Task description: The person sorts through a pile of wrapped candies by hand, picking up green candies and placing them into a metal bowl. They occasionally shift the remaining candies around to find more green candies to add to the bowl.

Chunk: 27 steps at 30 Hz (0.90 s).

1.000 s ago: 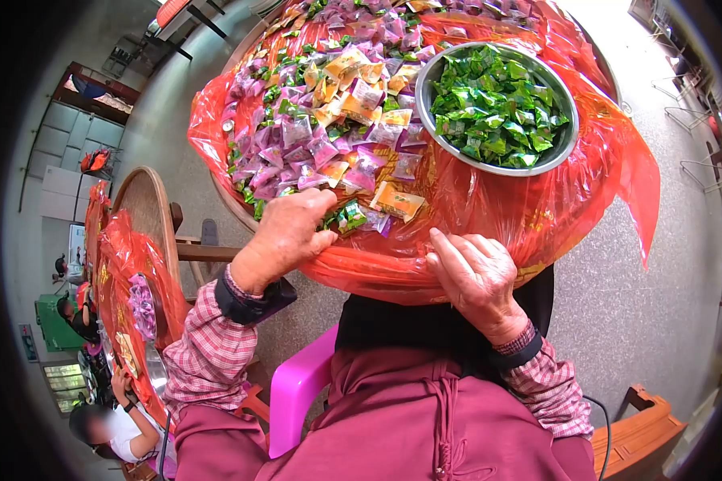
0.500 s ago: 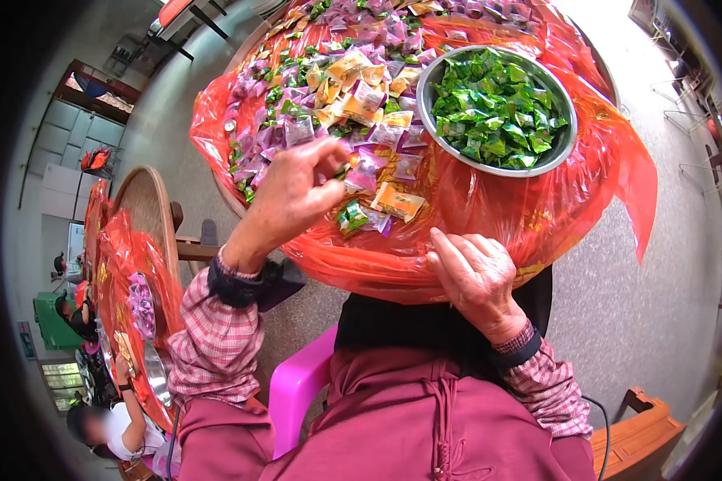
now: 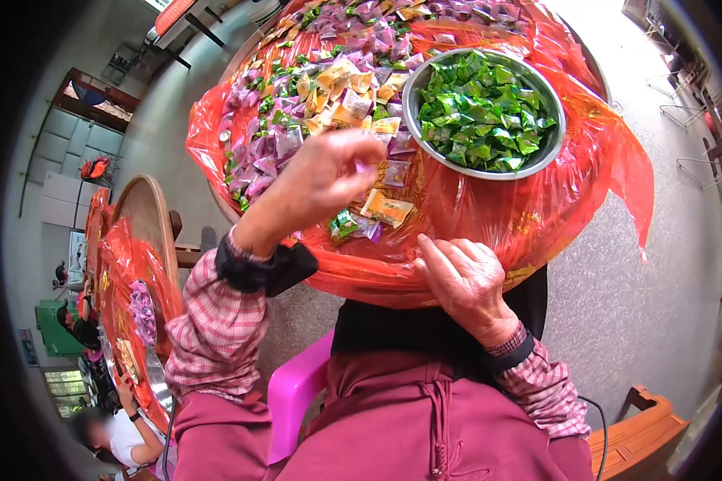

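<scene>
My left hand (image 3: 317, 184) is over the near left part of a round table, its fingers curled and blurred, with a bit of purple at the fingertips. Purple, green and yellow wrapped packets (image 3: 353, 80) lie heaped beyond it on red plastic sheeting (image 3: 465, 216). Just right of and below that hand lie a yellow packet (image 3: 387, 208) and a green one (image 3: 344, 224). My right hand (image 3: 467, 284) rests at the near edge of the sheeting, fingers partly bent and thumb side hidden. A metal bowl (image 3: 411, 112) full of green packets stands beyond it.
At the left, a second round table (image 3: 148, 204) holds red plastic and purple packets. A person in a white top (image 3: 128, 437) is beside it. A pink chair (image 3: 297, 393) is under me, and a wooden bench (image 3: 642, 433) stands at the lower right.
My left hand has moved right and now covers the spot where a purple packet lay. The bowl and the loose packets appear slightly further left. My right hand has barely shifted.
</scene>
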Each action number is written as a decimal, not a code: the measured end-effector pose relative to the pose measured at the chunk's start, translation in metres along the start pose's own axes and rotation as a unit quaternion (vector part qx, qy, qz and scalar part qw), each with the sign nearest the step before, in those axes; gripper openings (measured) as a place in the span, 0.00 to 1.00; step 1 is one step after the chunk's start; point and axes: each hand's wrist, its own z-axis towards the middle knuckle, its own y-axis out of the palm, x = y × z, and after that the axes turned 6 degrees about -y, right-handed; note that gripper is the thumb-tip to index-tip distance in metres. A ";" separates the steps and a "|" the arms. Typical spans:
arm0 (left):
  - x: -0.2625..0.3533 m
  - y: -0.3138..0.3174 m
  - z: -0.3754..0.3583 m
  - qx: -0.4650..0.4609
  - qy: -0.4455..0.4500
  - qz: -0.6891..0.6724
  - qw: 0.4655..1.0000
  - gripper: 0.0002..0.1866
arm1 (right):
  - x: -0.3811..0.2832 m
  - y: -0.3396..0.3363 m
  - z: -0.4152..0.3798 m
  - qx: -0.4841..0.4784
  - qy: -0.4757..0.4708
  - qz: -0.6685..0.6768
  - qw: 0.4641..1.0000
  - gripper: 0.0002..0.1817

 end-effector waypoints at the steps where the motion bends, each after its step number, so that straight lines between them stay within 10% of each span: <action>1: -0.008 0.002 -0.011 -0.022 0.008 0.031 0.999 0.12 | 0.000 0.000 0.000 -0.001 -0.001 -0.002 1.000 0.20; 17: -0.036 0.029 -0.053 0.010 0.016 0.196 0.980 0.17 | 0.003 0.003 0.002 0.012 -0.030 -0.029 0.999 0.20; 27: -0.003 0.007 0.000 0.066 -0.105 -0.102 0.987 0.04 | 0.000 0.002 0.001 0.005 -0.015 -0.018 1.000 0.20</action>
